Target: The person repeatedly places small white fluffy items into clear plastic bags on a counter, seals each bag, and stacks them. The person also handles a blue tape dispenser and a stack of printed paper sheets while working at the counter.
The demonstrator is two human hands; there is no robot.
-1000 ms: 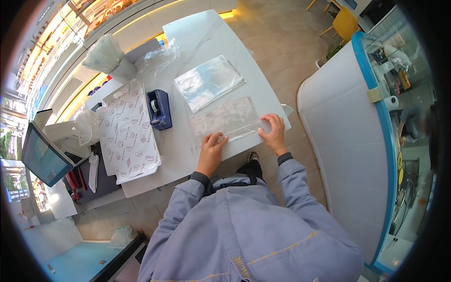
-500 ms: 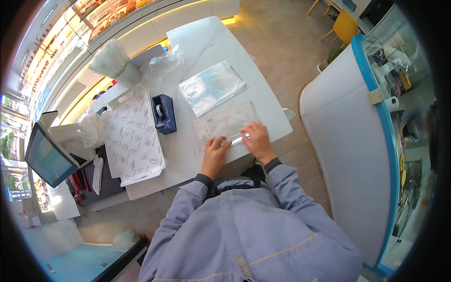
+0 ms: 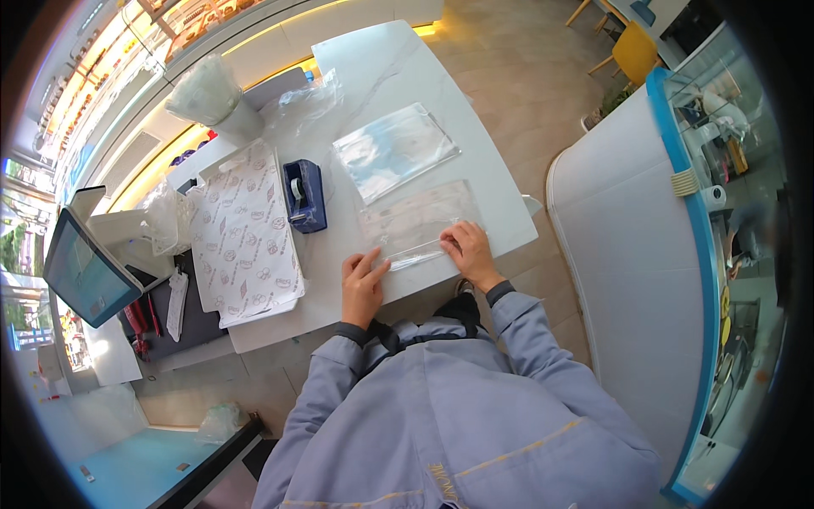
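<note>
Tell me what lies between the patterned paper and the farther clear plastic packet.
In the head view, a dark blue tape dispenser stands between them on the white tabletop.

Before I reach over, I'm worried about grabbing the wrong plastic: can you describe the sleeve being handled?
Find the white table, then its near edge. There lies a flat, clear sleeve with the right hand on it. That touch sets it apart from the glossy packet just beyond.

The person's left hand (image 3: 363, 288) touches the near left corner of a flat clear plastic sleeve (image 3: 424, 210) on the white table (image 3: 500, 204) — the right hand (image 3: 471, 257) bends over its near edge, perhaps pinching the film. Beyond lie clear bags (image 3: 396, 153); leftward stands a blue tape dispenser (image 3: 313, 199).
</note>
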